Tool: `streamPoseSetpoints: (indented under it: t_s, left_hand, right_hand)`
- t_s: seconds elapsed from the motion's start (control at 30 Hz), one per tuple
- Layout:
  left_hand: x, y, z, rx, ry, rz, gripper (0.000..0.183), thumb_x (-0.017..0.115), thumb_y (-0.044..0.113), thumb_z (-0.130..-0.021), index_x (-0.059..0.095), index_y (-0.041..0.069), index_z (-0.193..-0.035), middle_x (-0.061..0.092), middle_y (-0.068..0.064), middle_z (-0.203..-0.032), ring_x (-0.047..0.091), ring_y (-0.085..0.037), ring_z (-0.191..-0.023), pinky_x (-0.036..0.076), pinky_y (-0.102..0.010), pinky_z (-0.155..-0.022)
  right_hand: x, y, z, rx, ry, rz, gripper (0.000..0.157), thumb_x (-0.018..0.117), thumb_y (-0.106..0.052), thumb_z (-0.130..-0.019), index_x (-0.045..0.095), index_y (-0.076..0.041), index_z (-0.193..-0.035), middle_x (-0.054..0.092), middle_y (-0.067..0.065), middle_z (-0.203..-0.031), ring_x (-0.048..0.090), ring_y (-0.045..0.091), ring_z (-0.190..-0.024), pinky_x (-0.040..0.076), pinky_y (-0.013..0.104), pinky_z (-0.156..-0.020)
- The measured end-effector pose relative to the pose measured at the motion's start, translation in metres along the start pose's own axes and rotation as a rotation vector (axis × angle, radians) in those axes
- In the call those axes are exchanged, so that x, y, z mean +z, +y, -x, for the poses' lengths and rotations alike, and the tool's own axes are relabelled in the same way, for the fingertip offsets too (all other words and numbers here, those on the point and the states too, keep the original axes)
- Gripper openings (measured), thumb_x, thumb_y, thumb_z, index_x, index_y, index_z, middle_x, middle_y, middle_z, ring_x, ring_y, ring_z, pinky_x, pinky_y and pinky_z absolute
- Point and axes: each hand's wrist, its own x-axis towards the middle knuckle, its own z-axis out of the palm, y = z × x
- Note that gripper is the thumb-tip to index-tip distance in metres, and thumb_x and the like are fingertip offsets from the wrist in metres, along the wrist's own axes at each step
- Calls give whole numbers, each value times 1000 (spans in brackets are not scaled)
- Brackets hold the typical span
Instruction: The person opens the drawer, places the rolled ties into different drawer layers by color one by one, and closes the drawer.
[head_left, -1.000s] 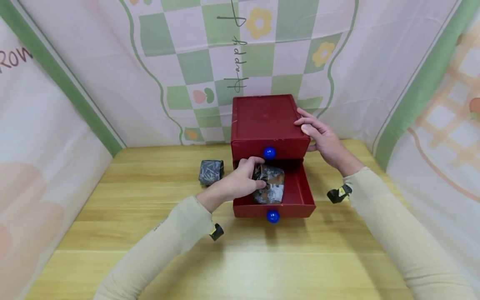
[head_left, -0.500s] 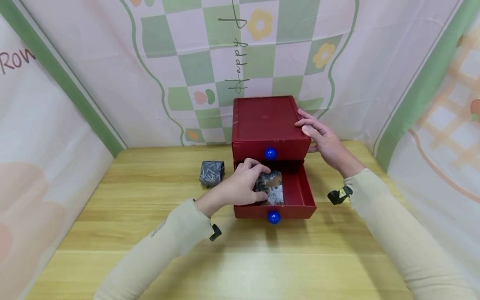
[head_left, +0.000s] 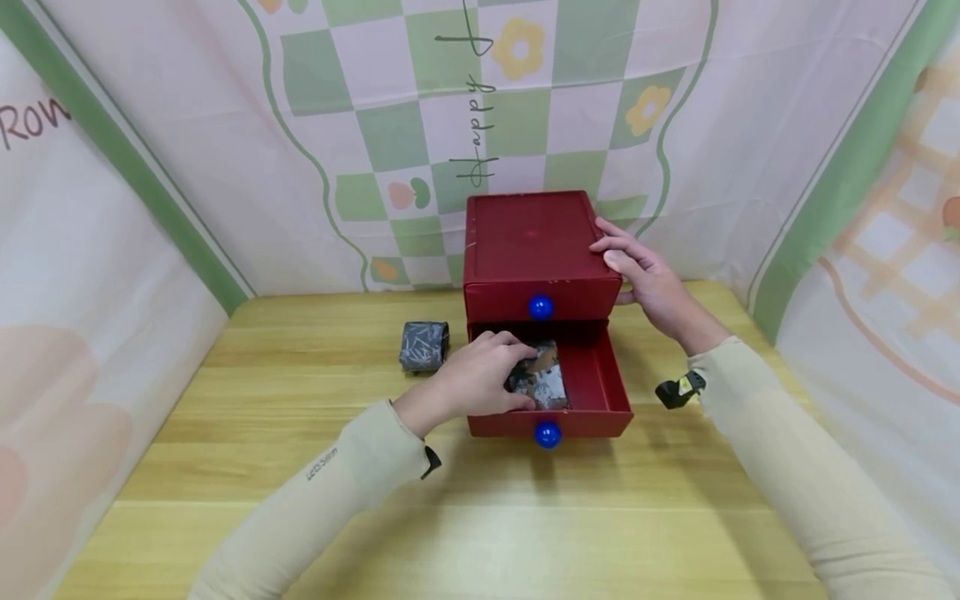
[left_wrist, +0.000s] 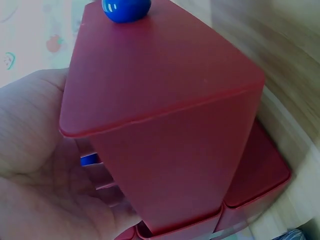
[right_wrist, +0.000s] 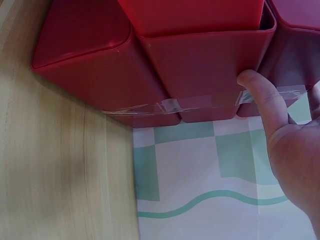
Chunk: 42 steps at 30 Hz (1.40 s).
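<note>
In the head view a red cabinet (head_left: 525,237) has its upper drawer closed and its lower drawer (head_left: 588,423) pulled out. My left hand (head_left: 480,375) reaches over the drawer's left side, thumb and fingers curved around a folded grey-and-brown patterned bundle (head_left: 549,382) inside. In the left wrist view the palm (left_wrist: 35,150) shows beside the drawer and the bundle is hidden. My right hand (head_left: 648,283) rests along the cabinet's right side, fingertips at the top edge. The right wrist view shows its thumb (right_wrist: 262,95) extended against the red wall.
A dark grey bundle with pale streaks (head_left: 423,346) sits on the wooden table (head_left: 315,383), left of the cabinet. Blue round knobs (head_left: 548,434) stick out from the drawer fronts. A patterned cloth wall (head_left: 390,125) stands behind. Clear tape (right_wrist: 200,104) runs across the cabinet.
My left hand has lowered the patterned bundle further into the open drawer, and the bundle now lies deeper at the left side. The right hand stays at the cabinet.
</note>
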Motion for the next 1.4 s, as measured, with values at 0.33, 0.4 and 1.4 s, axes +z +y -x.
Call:
streamPoseSetpoints:
  t_s: [0.33,0.4,1.4]
  left_hand:
    - [-1,-3,-5,5,-43,-38,65,76,42,-91,56,14,-146,53,-7,-147,51,-24,-132,43,-37,-108]
    - [-2,-3,-5,6,-48,-34,65,76,41,-91,55,14,-146,52,-7,-148,51,-24,-133,43,-38,-109]
    - [-3,-7,1,107,81,52,59,70,37,-97,52,13,-148,54,-6,-146,50,-25,-133,43,-42,-108]
  right_hand:
    - [0,0,-1,-7,-2,7,31,52,-29,-107,63,-11,-130,22,-7,-167,48,24,-132,61,36,-68]
    - [0,0,-1,-8,-4,3,31,52,-29,-107,63,-11,-130,22,-7,-167,49,23,-132,61,36,-69]
    - [0,0,0,-3,-5,8,30,51,-27,-108,63,-11,-130,22,-8,-167,42,27,-137,61,35,-70]
